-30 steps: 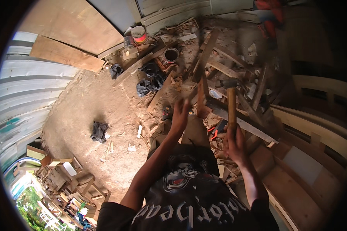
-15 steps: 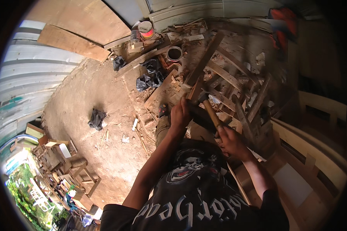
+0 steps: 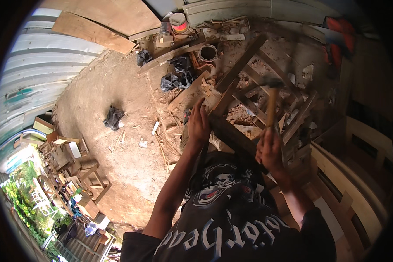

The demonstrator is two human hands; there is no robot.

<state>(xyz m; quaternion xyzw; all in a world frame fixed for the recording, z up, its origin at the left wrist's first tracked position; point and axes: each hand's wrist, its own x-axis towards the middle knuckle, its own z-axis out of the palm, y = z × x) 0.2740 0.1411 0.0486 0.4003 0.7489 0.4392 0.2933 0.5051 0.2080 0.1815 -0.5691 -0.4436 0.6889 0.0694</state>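
Below me, over the dirt floor (image 3: 118, 144), my left hand (image 3: 198, 124) grips the end of a wooden slat (image 3: 225, 100) on the frame (image 3: 266, 105) in front of my knees, fingers clenched round it. My right hand (image 3: 270, 150) is closed on the hammer (image 3: 271, 102), handle upright, head raised above the frame's crossed slats. Black bags (image 3: 177, 76) and a tin (image 3: 207, 52) lie beyond.

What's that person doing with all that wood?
A person is hammering on a wooden frame. The right hand grips a hammer raised above the wooden frame. The left hand holds one of the frame's slats. Wood scraps, black bags and a round tin lie on the dirt floor around them.
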